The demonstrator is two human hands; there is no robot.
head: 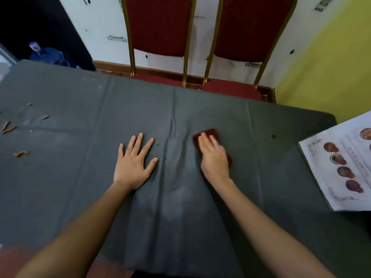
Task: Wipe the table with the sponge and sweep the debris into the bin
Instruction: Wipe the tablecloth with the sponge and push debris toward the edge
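A dark red sponge (208,134) lies flat on the grey cloth-covered table (80,187), right of centre. My right hand (213,157) presses down on top of it, fingers together, covering most of it. My left hand (135,162) rests flat on the cloth with fingers spread, a short way left of the sponge, holding nothing. Orange scraps of debris (20,153) and a few pale crumbs (29,104) are scattered at the table's left side. A small dark speck (273,136) sits to the right of the sponge. No bin is in view.
A white printed menu sheet (341,169) lies on the table's right edge. Two red chairs with gold frames (158,27) (251,27) stand against the far side. A blue water jug (48,54) sits on the floor at far left. The cloth is wrinkled between my hands.
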